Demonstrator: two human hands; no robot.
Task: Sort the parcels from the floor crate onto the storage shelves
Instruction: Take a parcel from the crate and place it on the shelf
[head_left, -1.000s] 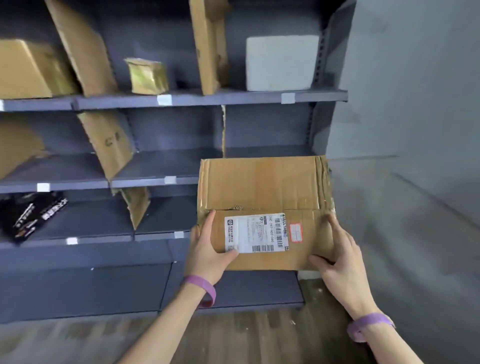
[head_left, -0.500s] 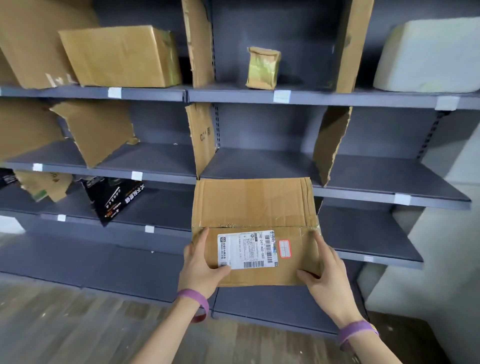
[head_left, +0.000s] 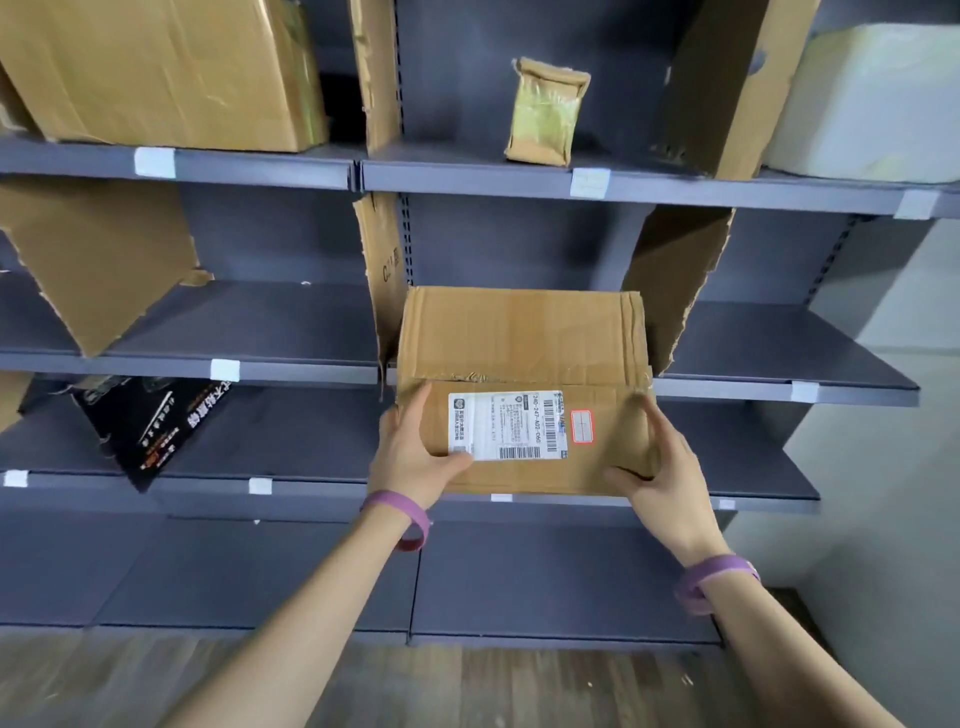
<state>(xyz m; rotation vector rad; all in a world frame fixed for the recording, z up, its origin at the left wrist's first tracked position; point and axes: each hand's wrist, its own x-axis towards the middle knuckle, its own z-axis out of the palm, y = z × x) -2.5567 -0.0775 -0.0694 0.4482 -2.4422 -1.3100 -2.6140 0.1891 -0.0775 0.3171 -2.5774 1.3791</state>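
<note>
Down at 6 o'clock, wood-grain floor (head_left: 467, 686). Two bare forearms come up from it, each with one purple wristband (head_left: 400, 514), two bands in all.

Dead centre is the parcel (head_left: 519, 338): one flat brown corrugated carton, creased, with brown tape puckered along its seam. The left hand (head_left: 415, 457) grips its near left corner, thumb on top and touching the corner of the white shipping label (head_left: 506, 425). The right hand (head_left: 660, 467) clamps the near right corner, thumb on top, fingers along the side.

The label carries barcodes and, turned sideways, "240-247-A02-060"; the small print is too fine to read. Just beside it is one red-bordered sticker (head_left: 582, 427).

The carton's far end sits at the front lip of the grey metal shelving (head_left: 291, 322), middle tier, between two torn cardboard dividers (head_left: 675, 291). Whether it touches the shelf, I cannot tell.

Four other parcels are on the shelves. At 9 o'clock, a glossy black box (head_left: 150, 426) leans tilted, with white and orange characters. At 12, a small tape-wrapped packet (head_left: 545, 111) stands upright. At 11, a big tape-shiny carton (head_left: 166, 67). At 1, a white soft-cornered block (head_left: 872, 104). White tags (head_left: 225, 370) dot the shelf edges.
</note>
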